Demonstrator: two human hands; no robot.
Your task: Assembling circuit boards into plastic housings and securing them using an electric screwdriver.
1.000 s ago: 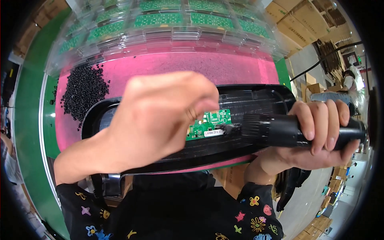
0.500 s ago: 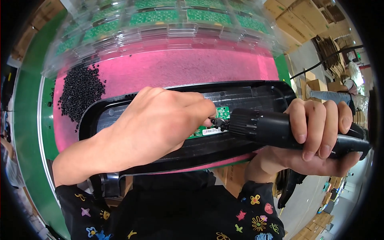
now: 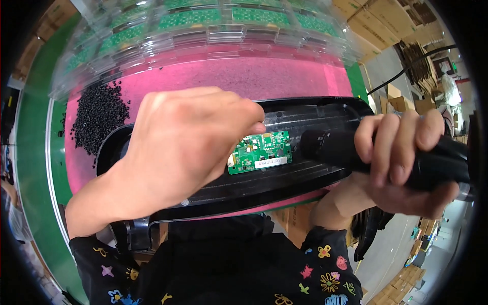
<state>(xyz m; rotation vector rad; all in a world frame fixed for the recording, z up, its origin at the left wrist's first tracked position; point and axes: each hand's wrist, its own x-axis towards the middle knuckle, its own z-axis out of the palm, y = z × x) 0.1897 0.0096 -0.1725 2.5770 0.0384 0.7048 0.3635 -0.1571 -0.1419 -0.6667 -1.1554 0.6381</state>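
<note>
My right hand (image 3: 399, 152) is wrapped round a black electric screwdriver (image 3: 333, 147), which lies nearly level and is blurred. Its front end points left, a short way from a green circuit board (image 3: 267, 147). The board, with a white label strip, lies inside a long black plastic housing (image 3: 320, 122). Over the board's left part hovers my left hand (image 3: 185, 132), its fingers closed in a pinch. Whatever they hold, if anything, is hidden behind the fingers and knuckles.
Left of the housing, a heap of tiny black screw-like pieces (image 3: 99, 119) lies on a pink mat (image 3: 203, 76). Clear plastic trays (image 3: 223, 35) with green boards stand at the far side. A black cable (image 3: 412, 68) runs at the right; cardboard boxes (image 3: 368, 25) are stacked beyond.
The screwdriver has drawn back to the right, off the board. My left hand has moved left, away from the screwdriver's tip, where dark small pieces showed; more of the board is visible.
</note>
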